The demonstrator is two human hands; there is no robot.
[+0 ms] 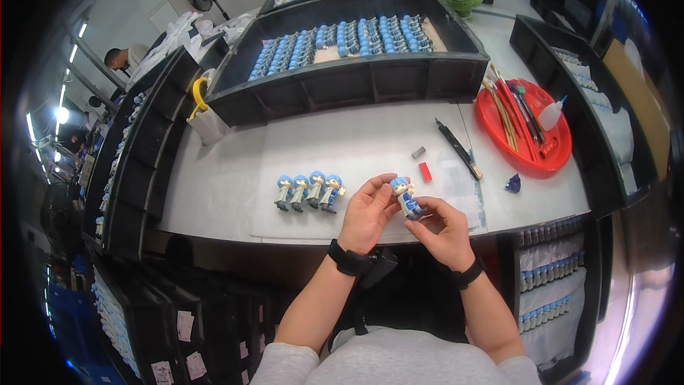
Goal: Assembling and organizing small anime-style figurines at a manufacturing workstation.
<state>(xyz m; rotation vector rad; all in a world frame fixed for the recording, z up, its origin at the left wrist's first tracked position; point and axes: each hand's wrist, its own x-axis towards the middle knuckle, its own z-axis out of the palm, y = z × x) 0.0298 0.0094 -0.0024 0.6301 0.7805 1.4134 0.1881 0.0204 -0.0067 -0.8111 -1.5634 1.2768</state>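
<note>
A small blue-haired figurine [408, 199] with a blue and white outfit is held between my two hands above the table's front edge. The fingers of my left hand [370, 212] close on its head and upper side. Lower down, my right hand [443, 232] pinches it near the legs. Several similar figurines [309, 190] lie in a row on the pale work mat, left of my left hand. Just beyond the held one lie a red block [425, 172] and a grey block [418, 152]. A black craft knife [458, 148] rests further right.
A large black tray [342, 82] of figurines stands across the back. To the right is a red bowl [524, 164] with brushes and a squeeze bottle [551, 115]. A white cup [206, 127] with yellow-handled scissors stands left. Black crates flank both sides; a person works beyond.
</note>
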